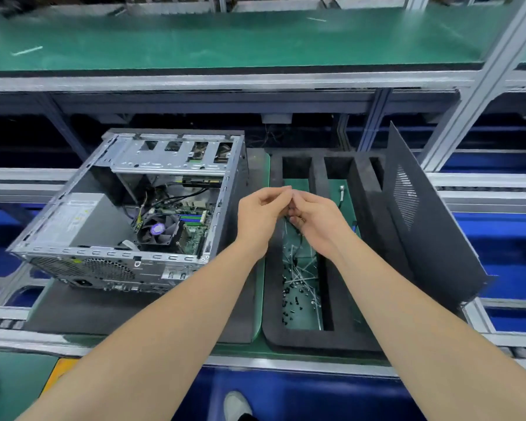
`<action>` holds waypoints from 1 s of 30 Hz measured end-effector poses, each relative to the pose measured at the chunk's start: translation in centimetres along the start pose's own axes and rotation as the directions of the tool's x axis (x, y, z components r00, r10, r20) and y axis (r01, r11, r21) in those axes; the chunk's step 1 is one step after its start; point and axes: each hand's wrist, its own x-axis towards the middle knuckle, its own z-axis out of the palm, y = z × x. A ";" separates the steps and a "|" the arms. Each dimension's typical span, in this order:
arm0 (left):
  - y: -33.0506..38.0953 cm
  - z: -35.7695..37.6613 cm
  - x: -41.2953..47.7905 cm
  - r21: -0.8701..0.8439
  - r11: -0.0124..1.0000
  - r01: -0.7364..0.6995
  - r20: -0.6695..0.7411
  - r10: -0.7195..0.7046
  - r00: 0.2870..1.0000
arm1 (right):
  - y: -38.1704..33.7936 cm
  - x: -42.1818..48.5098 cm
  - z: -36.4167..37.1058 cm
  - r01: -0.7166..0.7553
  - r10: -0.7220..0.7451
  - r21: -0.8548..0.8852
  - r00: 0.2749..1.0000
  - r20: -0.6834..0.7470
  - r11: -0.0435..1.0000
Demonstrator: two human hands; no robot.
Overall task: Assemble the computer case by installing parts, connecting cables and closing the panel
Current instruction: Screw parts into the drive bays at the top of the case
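The left hand and right hand meet above the black foam tray, each grip pinched narrow on a thin black cable. It looks light and limp to me; best taken near its plug.

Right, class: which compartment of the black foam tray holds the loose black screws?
The long left compartment of the foam tray, nearest the computer case: black screws scatter its green floor. Its narrower right neighbour shows only a cable.

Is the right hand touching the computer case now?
Apart. The head view shows the right hand over the foam tray, with the left hand between it and the computer case.
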 end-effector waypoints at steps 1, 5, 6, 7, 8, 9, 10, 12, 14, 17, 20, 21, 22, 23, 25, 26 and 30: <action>1.2 -0.6 0.0 0.062 0.997 -0.049 -0.019 0.051 0.999 | -0.6 0.1 1.0 0.015 -0.015 0.002 1.000 0.007 1.000; 6.1 -4.9 -0.8 0.287 0.937 -0.198 -0.136 0.244 0.960 | -2.5 0.5 7.3 0.077 -0.076 -0.011 0.995 0.071 0.997; 7.3 -6.3 -1.1 0.303 0.928 -0.217 -0.171 0.277 0.946 | -2.8 0.5 9.4 0.086 -0.086 -0.005 0.992 0.089 0.996; 8.3 -7.9 -1.4 0.311 0.922 -0.233 -0.204 0.304 0.931 | -3.0 0.5 11.5 0.093 -0.093 0.004 0.989 0.111 0.996; 9.3 -9.6 -1.8 0.330 0.912 -0.244 -0.240 0.331 0.913 | -3.2 0.4 13.7 0.095 -0.096 0.015 0.985 0.141 0.995; 10.1 -11.5 -2.2 0.357 0.899 -0.252 -0.275 0.360 0.892 | -3.2 0.2 16.1 0.094 -0.096 0.020 0.980 0.174 0.995; 10.9 -13.5 -2.8 0.382 0.888 -0.255 -0.309 0.383 0.871 | -3.2 -0.1 18.5 0.092 -0.093 0.015 0.975 0.203 0.996; 11.9 -17.9 -4.2 0.386 0.888 -0.250 -0.375 0.398 0.837 | -2.4 -0.8 23.5 0.095 -0.083 -0.036 0.964 0.253 0.995; 12.2 -23.0 -5.9 0.399 0.888 -0.231 -0.442 0.406 0.800 | -0.8 -1.7 28.6 0.108 -0.063 -0.134 0.951 0.304 0.985; 11.7 -32.0 -9.5 0.442 0.885 -0.149 -0.558 0.401 0.726 | 3.3 -3.6 36.5 0.143 -0.017 -0.284 0.914 0.406 0.948; 9.6 -41.1 -14.0 0.398 0.917 -0.025 -0.667 0.308 0.678 | 9.4 -6.4 43.6 0.226 0.079 -0.481 0.842 0.534 0.847; 8.4 -44.1 -15.5 0.356 0.934 0.026 -0.698 0.247 0.672 | 11.8 -7.5 45.6 0.244 0.136 -0.547 0.816 0.562 0.801; 7.1 -46.9 -17.0 0.299 0.951 0.085 -0.724 0.168 0.669 | 14.3 -8.5 47.4 0.261 0.199 -0.613 0.791 0.579 0.746; 5.6 -49.6 -18.5 0.235 0.961 0.145 -0.740 0.080 0.668 | 16.7 -9.5 48.9 0.290 0.262 -0.676 0.764 0.590 0.677; 2.7 -54.0 -21.3 0.141 0.939 0.313 -0.739 -0.110 0.665 | 21.4 -11.1 50.8 0.372 0.383 -0.780 0.713 0.587 0.504; 1.3 -55.6 -22.7 0.129 0.904 0.407 -0.721 -0.196 0.664 | 23.4 -11.8 51.3 0.393 0.438 -0.817 0.701 0.563 0.422; -3.1 -59.2 -26.1 0.201 0.757 0.622 -0.647 -0.374 0.664 | 30.2 -13.5 52.0 0.234 0.530 -0.931 0.770 0.354 0.281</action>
